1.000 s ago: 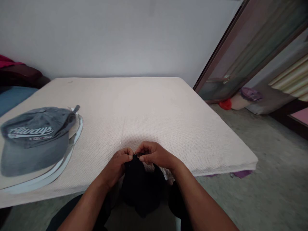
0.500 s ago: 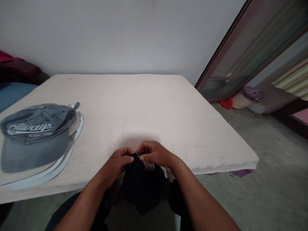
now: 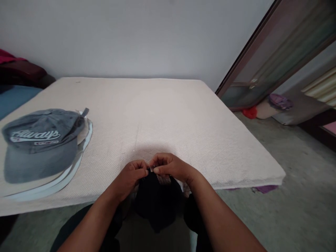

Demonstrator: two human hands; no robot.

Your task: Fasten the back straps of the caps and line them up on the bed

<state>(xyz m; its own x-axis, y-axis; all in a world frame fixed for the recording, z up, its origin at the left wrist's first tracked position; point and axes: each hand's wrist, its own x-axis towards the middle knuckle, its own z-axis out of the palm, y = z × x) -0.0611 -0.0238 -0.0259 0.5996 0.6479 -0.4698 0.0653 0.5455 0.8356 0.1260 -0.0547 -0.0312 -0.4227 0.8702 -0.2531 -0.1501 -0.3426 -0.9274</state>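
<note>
Rounded black fabric cap (image 3: 159, 203) just below left hand (image 3: 133, 176) and right hand (image 3: 170, 167). Left thumb and fingers pinch cap's upper edge; right thumb and forefinger pinch just beside. White-lettered grey cloth cap (image 3: 43, 141) well left of left hand, on cream textured cloth (image 3: 181, 115).

Tiny pc (image 3: 151, 169) on blk cap (image 3: 159, 203), btwn L hand (image 3: 134, 174) & R hand (image 3: 169, 167), unclear.
</note>
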